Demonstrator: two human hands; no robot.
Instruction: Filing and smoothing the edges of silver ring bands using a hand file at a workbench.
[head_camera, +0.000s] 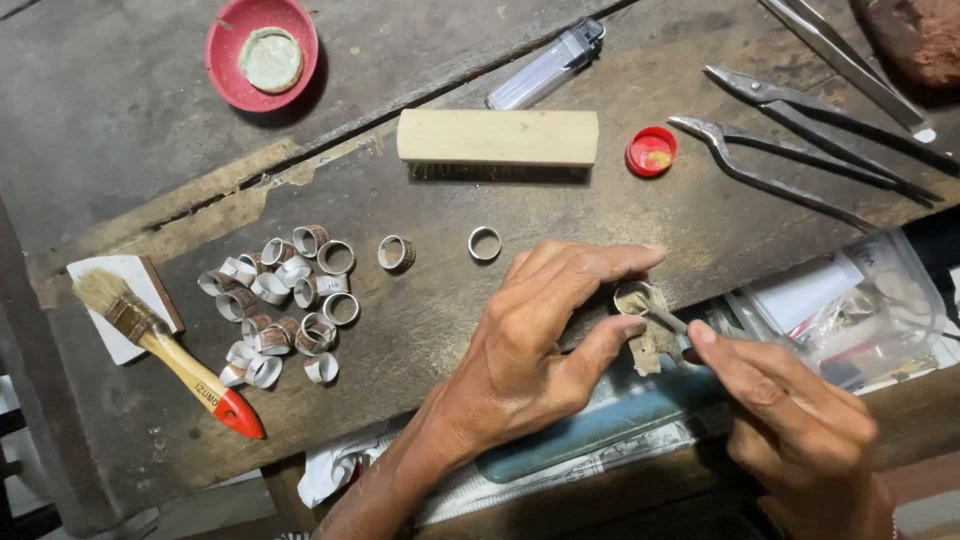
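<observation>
My left hand (545, 335) pinches a small metal ring (632, 298) between thumb and forefinger at the front edge of the workbench. My right hand (790, 425) holds a thin metal tool (668, 318) whose tip reaches into that ring. A heap of several similar metal rings (285, 305) lies to the left on the dark wooden bench (450, 330). Two single rings (396, 252) (484, 243) sit apart from the heap, just beyond my left hand.
A paintbrush with a red-tipped handle (170, 352) rests on a white block (125, 300) at the left. Behind lie a wooden brush block (498, 140), a lighter (548, 66), a red bowl (262, 52), a red cap (651, 152) and pliers (800, 130). Plastic bags (850, 310) sit at the right.
</observation>
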